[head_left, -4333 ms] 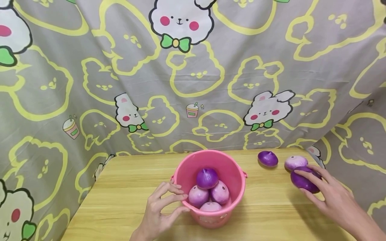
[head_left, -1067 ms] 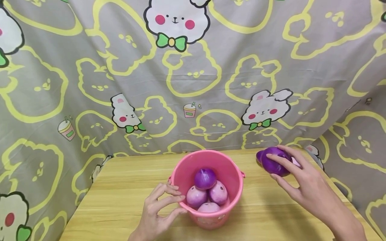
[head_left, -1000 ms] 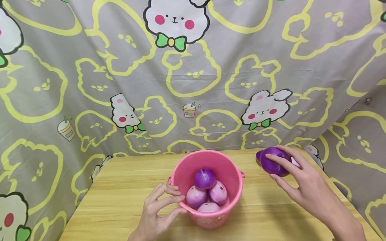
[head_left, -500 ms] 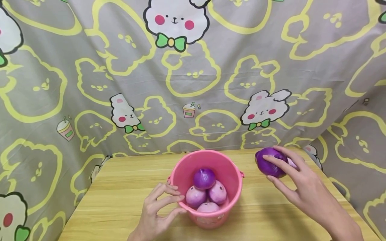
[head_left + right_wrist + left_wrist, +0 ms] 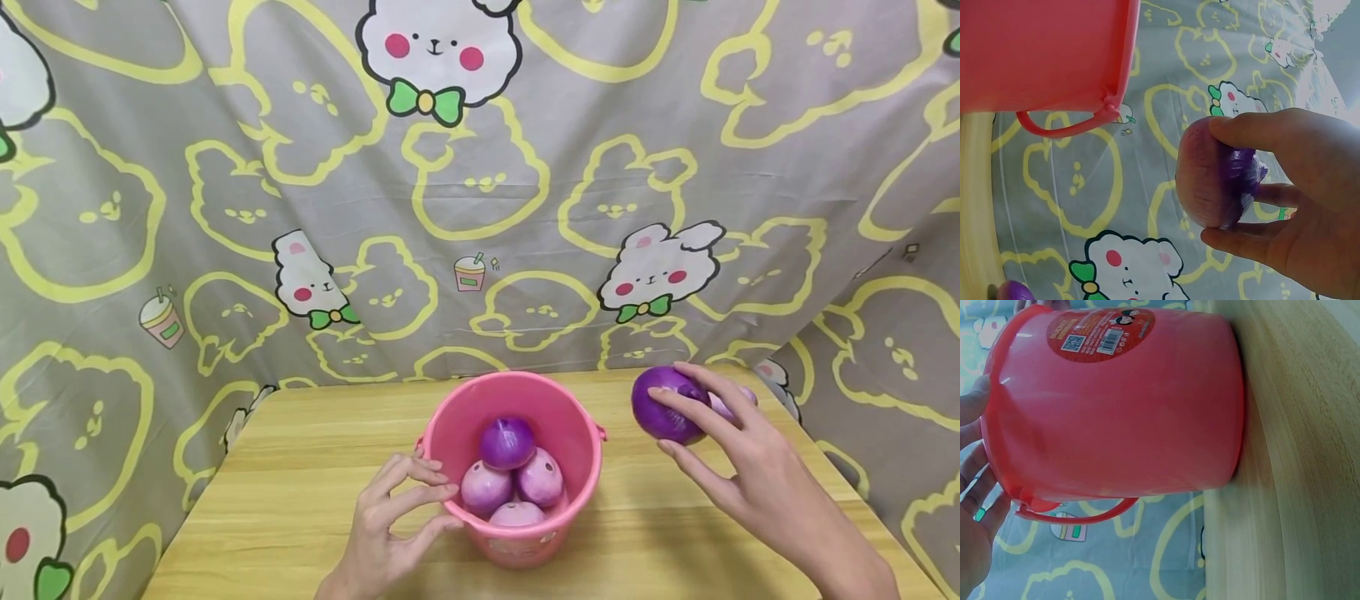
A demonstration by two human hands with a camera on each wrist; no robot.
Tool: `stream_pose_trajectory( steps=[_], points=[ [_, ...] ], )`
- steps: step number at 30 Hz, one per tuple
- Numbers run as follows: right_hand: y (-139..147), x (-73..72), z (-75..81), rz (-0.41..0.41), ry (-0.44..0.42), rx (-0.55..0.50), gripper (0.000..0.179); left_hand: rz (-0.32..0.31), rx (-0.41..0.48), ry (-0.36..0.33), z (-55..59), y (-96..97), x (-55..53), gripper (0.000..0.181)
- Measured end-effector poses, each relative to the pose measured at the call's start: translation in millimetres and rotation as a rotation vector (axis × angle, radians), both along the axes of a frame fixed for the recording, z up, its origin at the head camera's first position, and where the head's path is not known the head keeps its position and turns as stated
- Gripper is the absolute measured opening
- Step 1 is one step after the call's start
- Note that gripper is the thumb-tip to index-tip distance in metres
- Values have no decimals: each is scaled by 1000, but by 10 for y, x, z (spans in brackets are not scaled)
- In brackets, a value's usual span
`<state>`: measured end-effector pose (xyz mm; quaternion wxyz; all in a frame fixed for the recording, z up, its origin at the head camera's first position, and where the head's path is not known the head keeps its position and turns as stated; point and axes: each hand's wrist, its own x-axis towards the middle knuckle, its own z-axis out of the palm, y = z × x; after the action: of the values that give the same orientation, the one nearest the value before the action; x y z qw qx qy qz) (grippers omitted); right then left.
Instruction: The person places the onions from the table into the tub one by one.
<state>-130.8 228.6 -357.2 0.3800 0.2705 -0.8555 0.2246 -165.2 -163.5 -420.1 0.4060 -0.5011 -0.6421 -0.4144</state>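
Shifted leftward since the earliest frame, the right hand (image 5: 757, 471) has carried the held onion (image 5: 666, 422) from the right side toward the bucket (image 5: 558, 421). The right hand grasps the held onion between thumb and fingers, dark purple side up; the right wrist view, set against the cloth (image 5: 1079, 181), shows it raised clear of the table (image 5: 315, 458), with a paler face turned to the bucket. The held onion is right of the bucket, apart from it. The left hand (image 5: 382, 521) remains at the bucket, gripping its rim at the near left. Standing upright on the table, the bucket contains four onions: a dark top onion (image 5: 507, 443) at the far side, touching the left pale onion (image 5: 486, 490) and right pale onion (image 5: 542, 479), with the near pale onion (image 5: 517, 515) before them. Partly hidden behind the right hand lies the outer pale onion (image 5: 748, 397), at the far right. The left wrist view shows the bucket's red label (image 5: 1100, 334) and its lowered handle (image 5: 1085, 519).
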Motion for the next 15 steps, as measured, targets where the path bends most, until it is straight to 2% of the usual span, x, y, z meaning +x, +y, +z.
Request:
stream_pose_trajectory(
  steps=[7, 15],
  points=[
    [-49, 16, -1, 8, 6, -3, 52, -6, -9, -3, -42, -18, -29, 23],
    [-89, 36, 20, 29, 8, -14, 52, -3, -10, -7, -22, -17, -19, 23]
  ],
)
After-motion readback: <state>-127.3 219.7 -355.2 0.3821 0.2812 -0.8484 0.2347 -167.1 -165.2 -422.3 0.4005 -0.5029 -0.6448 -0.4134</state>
